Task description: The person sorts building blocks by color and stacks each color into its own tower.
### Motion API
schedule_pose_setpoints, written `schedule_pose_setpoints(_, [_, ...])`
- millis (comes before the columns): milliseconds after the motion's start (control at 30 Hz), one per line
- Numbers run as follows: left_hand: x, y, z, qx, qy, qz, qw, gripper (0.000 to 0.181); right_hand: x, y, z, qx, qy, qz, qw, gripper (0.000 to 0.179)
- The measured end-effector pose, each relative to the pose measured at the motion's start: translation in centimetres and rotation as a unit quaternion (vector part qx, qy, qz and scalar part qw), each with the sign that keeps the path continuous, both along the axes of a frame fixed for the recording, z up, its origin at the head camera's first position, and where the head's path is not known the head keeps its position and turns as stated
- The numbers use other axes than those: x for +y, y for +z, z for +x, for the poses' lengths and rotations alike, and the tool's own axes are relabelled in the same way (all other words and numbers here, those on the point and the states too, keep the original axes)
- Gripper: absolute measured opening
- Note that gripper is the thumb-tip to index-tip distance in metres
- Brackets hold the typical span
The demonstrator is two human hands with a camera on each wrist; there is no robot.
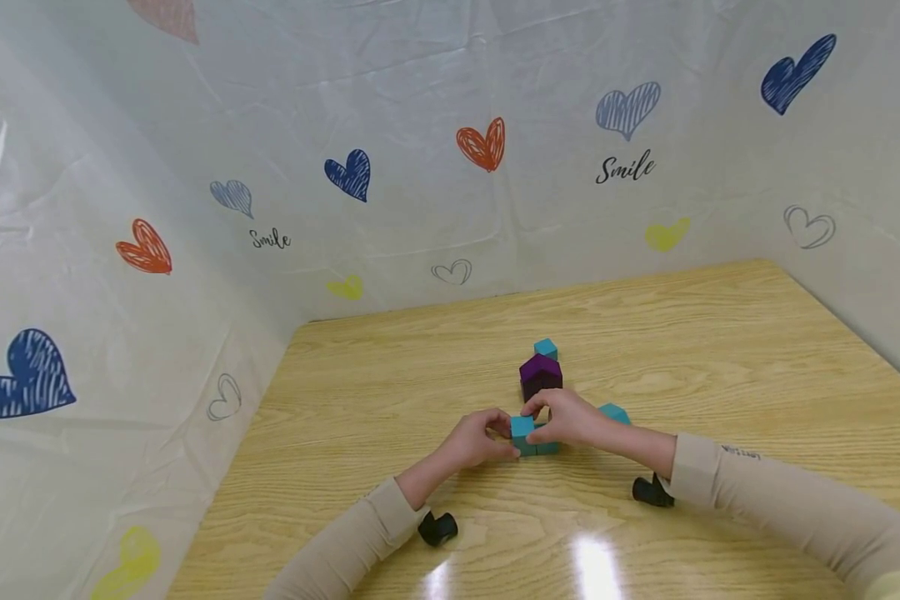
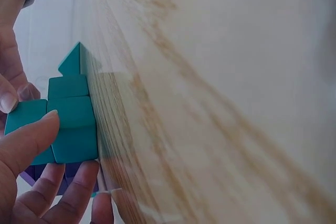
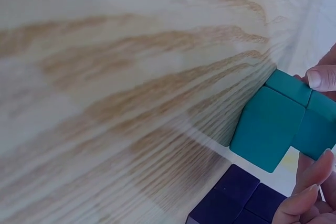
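Observation:
Two teal cubes sit side by side on the table, and a third teal cube (image 1: 522, 426) rests on the left one. My left hand (image 1: 478, 439) holds the stack from the left; in the left wrist view its thumb lies across the near faces and its fingers curl behind the lower cube (image 2: 77, 135). From the right, my right hand (image 1: 567, 418) pinches the upper cube, thumb in front and index finger behind. The lower right cube (image 3: 268, 128) is partly covered by that hand in the head view. Just behind stands a purple block group (image 1: 540, 377) with a peaked outline.
Another teal block (image 1: 545, 347) stands behind the purple group. A teal wedge-like block (image 1: 615, 413) is partly hidden by the right forearm. Black wrist cameras (image 1: 438, 529) jut under both sleeves. White sheeting with printed hearts (image 1: 482, 143) borders the wooden table (image 1: 390, 367).

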State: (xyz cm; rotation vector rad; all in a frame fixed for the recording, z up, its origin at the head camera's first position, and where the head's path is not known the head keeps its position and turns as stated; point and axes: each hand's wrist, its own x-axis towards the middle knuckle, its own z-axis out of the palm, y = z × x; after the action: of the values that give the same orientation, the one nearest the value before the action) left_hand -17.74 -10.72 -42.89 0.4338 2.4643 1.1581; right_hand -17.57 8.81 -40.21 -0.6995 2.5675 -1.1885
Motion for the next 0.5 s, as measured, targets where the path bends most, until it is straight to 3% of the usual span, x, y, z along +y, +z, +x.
schedule_pose_setpoints(500, [0.09, 0.46, 0.06, 0.011, 0.006, -0.015, 0.9998, 0.032, 0.02, -0.06, 0.19, 0.001, -0.004, 0.005, 1.0, 0.034])
